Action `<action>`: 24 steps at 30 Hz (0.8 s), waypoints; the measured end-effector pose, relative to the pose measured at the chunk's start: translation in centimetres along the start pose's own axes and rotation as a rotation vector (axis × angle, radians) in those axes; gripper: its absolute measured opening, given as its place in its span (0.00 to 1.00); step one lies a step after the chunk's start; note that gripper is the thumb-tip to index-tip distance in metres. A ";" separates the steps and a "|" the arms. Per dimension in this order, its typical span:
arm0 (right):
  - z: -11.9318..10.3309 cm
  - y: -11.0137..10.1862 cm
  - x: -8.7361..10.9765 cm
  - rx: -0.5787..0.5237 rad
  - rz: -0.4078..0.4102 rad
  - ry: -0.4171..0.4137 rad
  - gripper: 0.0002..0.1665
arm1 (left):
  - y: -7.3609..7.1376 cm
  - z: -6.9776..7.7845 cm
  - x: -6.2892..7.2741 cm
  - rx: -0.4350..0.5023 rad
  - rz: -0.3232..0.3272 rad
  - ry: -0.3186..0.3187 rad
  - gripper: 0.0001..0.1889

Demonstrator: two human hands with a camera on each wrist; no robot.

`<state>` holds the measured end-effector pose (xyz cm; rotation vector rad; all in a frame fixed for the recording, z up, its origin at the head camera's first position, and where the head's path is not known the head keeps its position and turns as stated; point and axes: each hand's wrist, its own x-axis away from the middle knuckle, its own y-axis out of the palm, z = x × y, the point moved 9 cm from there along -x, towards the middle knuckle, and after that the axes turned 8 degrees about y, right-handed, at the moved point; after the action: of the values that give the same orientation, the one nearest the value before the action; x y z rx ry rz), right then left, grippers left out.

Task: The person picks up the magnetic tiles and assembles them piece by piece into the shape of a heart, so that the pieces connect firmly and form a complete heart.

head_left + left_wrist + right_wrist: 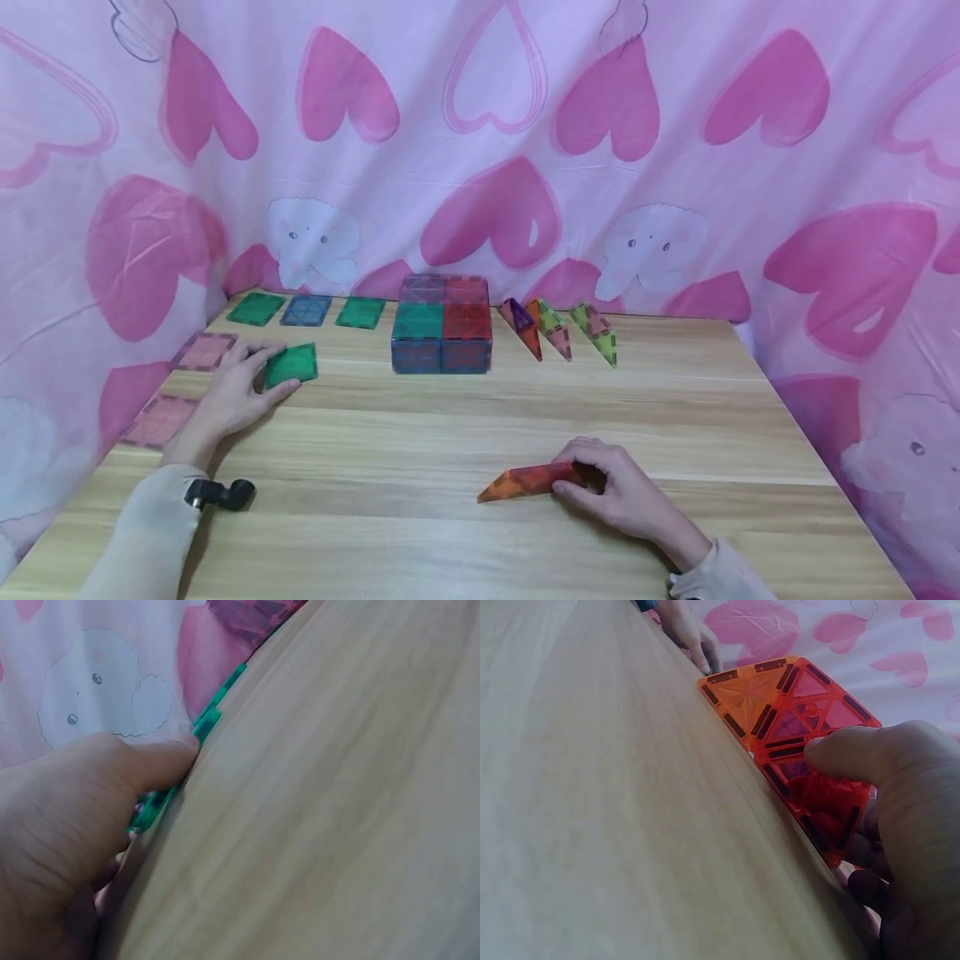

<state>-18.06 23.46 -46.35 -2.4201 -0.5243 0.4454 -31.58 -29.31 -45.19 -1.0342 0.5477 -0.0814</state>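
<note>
My left hand (238, 396) holds a green square magnetic tile (294, 365) at the left of the wooden table, thumb along its near edge and fingers at its far edge. In the left wrist view, the thumb (161, 761) presses on the edge of the green tile. Toward the front, my right hand (622, 492) pinches a joined strip of triangular magnetic tiles (525, 480), which stands on edge on the table. Up close, an orange triangle (746, 697) forms the strip's far end, with red triangles (844, 716) nearer the hand; fingers show through the red.
A box-shaped stack of square magnetic tiles (442, 354) stands at the back middle. Green tiles (362, 312) and a blue tile (306, 310) lie left of it, pink tiles (161, 419) along the left edge. Joined triangle tiles (596, 332) stand to its right. A heart-patterned curtain (487, 208) encloses the table.
</note>
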 end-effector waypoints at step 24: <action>0.0 0.0 0.0 0.004 0.007 0.009 0.13 | 3.6 8.9 -1.4 0.641 0.058 0.055 0.26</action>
<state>-18.11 23.48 -46.35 -2.4197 -0.5110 0.4377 -29.30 -19.90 -44.20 -0.3922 0.5502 -0.2194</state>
